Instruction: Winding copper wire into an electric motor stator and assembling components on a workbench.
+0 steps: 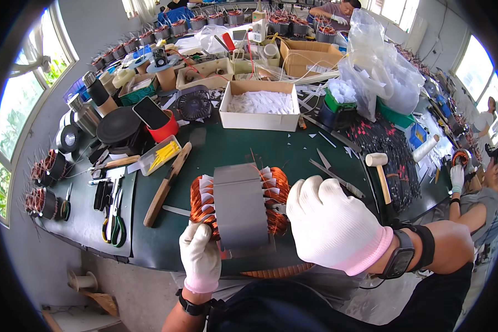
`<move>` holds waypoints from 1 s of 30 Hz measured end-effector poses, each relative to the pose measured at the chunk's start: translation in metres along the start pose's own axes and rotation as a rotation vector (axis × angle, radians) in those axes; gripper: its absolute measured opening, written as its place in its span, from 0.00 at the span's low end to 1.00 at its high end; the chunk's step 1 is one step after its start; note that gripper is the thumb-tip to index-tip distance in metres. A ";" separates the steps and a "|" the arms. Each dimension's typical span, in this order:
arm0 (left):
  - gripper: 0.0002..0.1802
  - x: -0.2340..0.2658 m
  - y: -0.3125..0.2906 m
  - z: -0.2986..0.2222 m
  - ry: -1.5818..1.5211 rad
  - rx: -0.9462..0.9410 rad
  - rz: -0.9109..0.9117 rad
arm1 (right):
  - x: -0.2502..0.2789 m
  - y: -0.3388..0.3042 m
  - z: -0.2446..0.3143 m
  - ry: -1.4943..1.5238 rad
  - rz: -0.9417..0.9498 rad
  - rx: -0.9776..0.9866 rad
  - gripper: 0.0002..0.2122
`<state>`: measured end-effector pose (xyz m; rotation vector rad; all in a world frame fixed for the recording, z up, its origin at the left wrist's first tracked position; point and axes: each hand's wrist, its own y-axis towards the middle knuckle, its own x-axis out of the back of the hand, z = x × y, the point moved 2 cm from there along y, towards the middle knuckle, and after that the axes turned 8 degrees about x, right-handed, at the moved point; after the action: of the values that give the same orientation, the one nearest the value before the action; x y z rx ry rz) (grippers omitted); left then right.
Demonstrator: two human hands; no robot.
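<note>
Green tabletop (227,148), copper-wound stator (239,205) between both gloved hands (200,253) (335,224)

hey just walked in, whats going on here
A person's white-gloved left grip touches the orange copper-coloured wire windings at the left end of a grey cylindrical core lying on a dark green tabletop. Their white-gloved right grip is curled by the right-end windings; what it holds, if anything, is hidden. White paper-like tabs stick out among the windings at both ends.
</note>
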<state>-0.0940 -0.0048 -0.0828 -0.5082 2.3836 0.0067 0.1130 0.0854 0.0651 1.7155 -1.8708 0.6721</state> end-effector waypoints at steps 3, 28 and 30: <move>0.24 0.004 0.003 0.001 -0.044 -0.006 0.030 | -0.001 0.002 -0.001 0.268 -0.077 -0.066 0.17; 0.20 0.023 0.007 0.004 0.000 0.072 0.105 | -0.018 -0.001 -0.039 0.458 -0.202 -0.171 0.05; 0.20 0.038 0.009 0.003 -0.042 0.059 0.153 | -0.036 0.005 -0.055 0.552 -0.228 -0.132 0.04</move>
<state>-0.1213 -0.0093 -0.1105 -0.2937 2.3684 0.0152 0.1130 0.1484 0.0822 1.4422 -1.2889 0.8089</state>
